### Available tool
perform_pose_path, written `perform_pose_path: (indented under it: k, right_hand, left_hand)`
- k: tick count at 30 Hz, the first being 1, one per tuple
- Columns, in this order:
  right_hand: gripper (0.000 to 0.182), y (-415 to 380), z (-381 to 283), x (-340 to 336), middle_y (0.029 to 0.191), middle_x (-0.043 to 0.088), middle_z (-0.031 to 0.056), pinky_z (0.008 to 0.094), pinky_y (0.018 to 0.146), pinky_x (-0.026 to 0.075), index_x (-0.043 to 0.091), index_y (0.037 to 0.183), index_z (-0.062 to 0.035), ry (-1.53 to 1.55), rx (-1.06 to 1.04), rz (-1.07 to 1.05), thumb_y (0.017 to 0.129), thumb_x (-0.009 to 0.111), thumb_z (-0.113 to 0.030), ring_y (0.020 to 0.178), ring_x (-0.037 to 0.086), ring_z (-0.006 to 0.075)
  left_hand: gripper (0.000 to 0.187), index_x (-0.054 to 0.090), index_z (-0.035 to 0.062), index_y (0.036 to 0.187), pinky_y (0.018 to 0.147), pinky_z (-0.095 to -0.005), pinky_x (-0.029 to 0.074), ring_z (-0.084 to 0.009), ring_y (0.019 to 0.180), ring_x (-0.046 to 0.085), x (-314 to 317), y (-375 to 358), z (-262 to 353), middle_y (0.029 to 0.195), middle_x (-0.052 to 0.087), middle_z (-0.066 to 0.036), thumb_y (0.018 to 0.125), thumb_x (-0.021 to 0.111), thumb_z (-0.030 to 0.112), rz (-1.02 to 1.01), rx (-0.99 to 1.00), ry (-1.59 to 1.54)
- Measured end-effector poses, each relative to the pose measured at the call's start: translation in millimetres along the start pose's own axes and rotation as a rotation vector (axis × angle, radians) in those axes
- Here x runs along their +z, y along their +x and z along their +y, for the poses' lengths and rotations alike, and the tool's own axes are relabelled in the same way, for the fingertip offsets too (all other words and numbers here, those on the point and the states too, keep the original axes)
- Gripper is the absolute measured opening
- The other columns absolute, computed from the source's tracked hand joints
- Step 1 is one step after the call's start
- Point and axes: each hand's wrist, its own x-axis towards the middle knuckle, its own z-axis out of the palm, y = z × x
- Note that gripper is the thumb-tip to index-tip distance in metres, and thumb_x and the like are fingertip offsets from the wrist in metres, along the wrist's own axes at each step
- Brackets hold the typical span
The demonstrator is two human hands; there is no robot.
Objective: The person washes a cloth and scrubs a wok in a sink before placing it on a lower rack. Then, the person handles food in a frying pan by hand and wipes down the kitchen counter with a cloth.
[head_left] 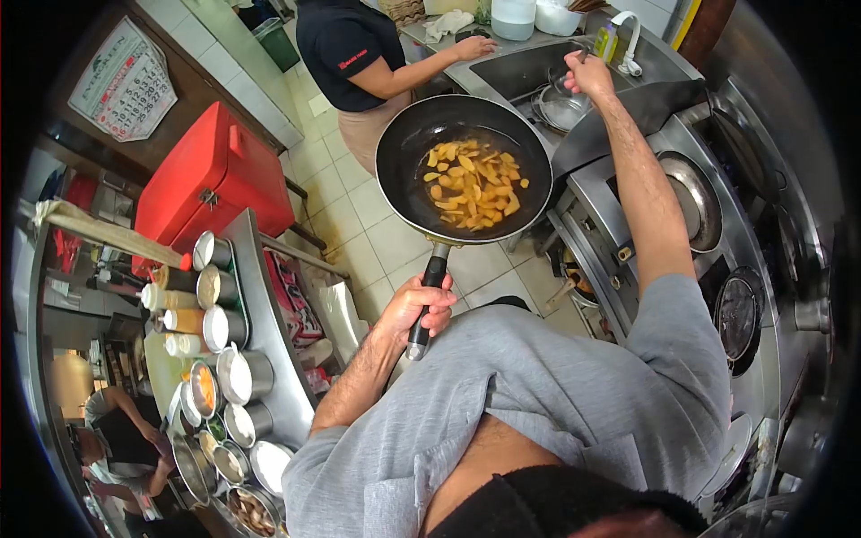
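Observation:
My left hand [420, 307] is wrapped round the black handle of a frying pan [395, 193], which is raised in front of my body above the tiled floor. Orange-yellow sliced pieces [475, 184] lie together in the middle of the pan. My right hand [587, 77] reaches forward over the sink [511, 73], its fingers closed on a dark-handled utensil [581, 56]. The far end of that utensil cannot be made out clearly. Below the hand, metal and clear bowls [563, 109] sit in the sink.
A co-worker in a dark shirt [354, 45] stands at the sink's left side. On the right is the stove with a steel pan [695, 202]. A counter [260, 296] with metal containers and squeeze bottles runs along the left, near a red cooler [193, 184].

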Motion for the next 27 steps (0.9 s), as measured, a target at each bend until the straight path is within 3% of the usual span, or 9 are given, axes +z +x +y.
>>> perform_pose_path:
  k: [4, 8, 11, 13, 14, 16, 18, 22, 27]
  right_hand:
    - [0.021, 60.9, 46.9, 37.5, 0.068, 0.056, 0.0062, 0.0265, 0.039, 0.045, 0.056, 0.091, -0.0001, -0.043, 0.352, -0.025, 0.086, 0.049, -0.019, 0.051, 0.057, 0.0153]
    - [0.017, 146.9, 171.0, 72.1, 0.073, 0.061, 0.0094, 0.0343, 0.047, 0.050, 0.061, 0.085, -0.0025, -0.680, 0.437, -0.155, 0.079, 0.054, -0.016, 0.062, 0.061, 0.0220]
    - [0.021, 164.3, 243.2, 58.0, 0.089, 0.064, 0.0127, 0.0336, 0.063, 0.052, 0.063, 0.089, -0.0034, -1.220, -0.425, -0.394, 0.075, 0.057, -0.017, 0.076, 0.063, 0.0217]
    - [0.035, 144.4, 206.9, 106.4, 0.096, 0.064, 0.0161, 0.0351, 0.079, 0.049, 0.062, 0.098, 0.0018, -0.003, 0.609, 0.546, 0.068, 0.067, -0.017, 0.092, 0.062, 0.0245]
    - [0.035, 144.1, 193.6, 118.4, 0.096, 0.064, 0.0161, 0.0351, 0.079, 0.049, 0.062, 0.098, 0.0018, -0.006, 0.616, 0.542, 0.068, 0.067, -0.017, 0.092, 0.062, 0.0245]
    - [0.031, 135.6, 166.7, 130.4, 0.091, 0.065, 0.0145, 0.0320, 0.081, 0.046, 0.062, 0.096, 0.0023, 0.039, 0.113, 0.783, 0.070, 0.066, -0.014, 0.088, 0.061, 0.0238]
    - [0.027, 106.0, 110.6, 138.7, 0.089, 0.063, 0.0127, 0.0312, 0.079, 0.046, 0.063, 0.096, 0.0002, 0.301, -0.082, 0.586, 0.073, 0.064, -0.014, 0.083, 0.060, 0.0216]
    - [0.021, 51.8, 39.6, 173.8, 0.090, 0.060, 0.0082, 0.0298, 0.073, 0.046, 0.064, 0.094, -0.0048, 0.231, -0.429, -0.075, 0.078, 0.063, -0.019, 0.080, 0.058, 0.0184]
    - [0.037, -10.0, -7.9, 253.0, 0.112, 0.052, 0.0103, 0.0357, 0.089, 0.040, 0.059, 0.109, -0.0100, -0.236, -0.810, -0.798, 0.083, 0.056, -0.036, 0.105, 0.049, 0.0249]
  left_hand:
    - [0.019, 0.044, 0.0092, 0.083, 0.031, -0.0253, 0.028, -0.0075, 0.033, 0.034, -19.0, 7.9, 25.3, 0.052, 0.039, 0.002, 0.074, 0.056, -0.003, 0.033, -0.015, -0.042]
    - [0.020, 0.043, 0.0090, 0.084, 0.032, -0.0253, 0.029, -0.0078, 0.033, 0.035, -38.8, 19.9, 37.4, 0.052, 0.039, 0.001, 0.073, 0.056, -0.003, 0.048, 0.007, -0.079]
    - [0.022, 0.042, 0.0081, 0.083, 0.031, -0.0257, 0.030, -0.0084, 0.033, 0.036, -43.5, 29.4, 47.1, 0.052, 0.039, 0.001, 0.072, 0.058, -0.003, 0.125, 0.036, -0.059]
    - [0.023, 0.042, 0.0077, 0.082, 0.031, -0.0258, 0.031, -0.0085, 0.032, 0.036, -48.0, 36.3, 53.1, 0.051, 0.039, 0.001, 0.071, 0.059, -0.002, 0.167, 0.050, -0.055]
    - [0.023, 0.042, 0.0077, 0.082, 0.031, -0.0258, 0.031, -0.0085, 0.032, 0.036, -48.9, 39.8, 56.9, 0.051, 0.039, 0.001, 0.071, 0.059, -0.002, 0.173, 0.044, -0.057]
    - [0.022, 0.042, 0.0076, 0.082, 0.031, -0.0259, 0.031, -0.0084, 0.032, 0.035, -50.3, 47.3, 61.6, 0.051, 0.039, 0.001, 0.071, 0.058, -0.002, 0.192, 0.076, -0.089]
    - [0.020, 0.044, 0.0087, 0.082, 0.031, -0.0256, 0.029, -0.0079, 0.033, 0.034, -59.4, 56.4, 62.5, 0.051, 0.039, 0.001, 0.071, 0.057, -0.002, 0.196, 0.083, -0.102]
    - [0.020, 0.045, 0.0090, 0.083, 0.031, -0.0243, 0.028, -0.0071, 0.033, 0.033, -66.8, 63.0, 68.0, 0.052, 0.038, 0.002, 0.073, 0.056, -0.004, 0.159, 0.111, -0.169]
    - [0.020, 0.044, 0.0089, 0.083, 0.031, -0.0247, 0.028, -0.0075, 0.032, 0.033, -80.5, 62.4, 74.6, 0.052, 0.039, 0.002, 0.073, 0.056, -0.004, 0.171, 0.135, -0.183]
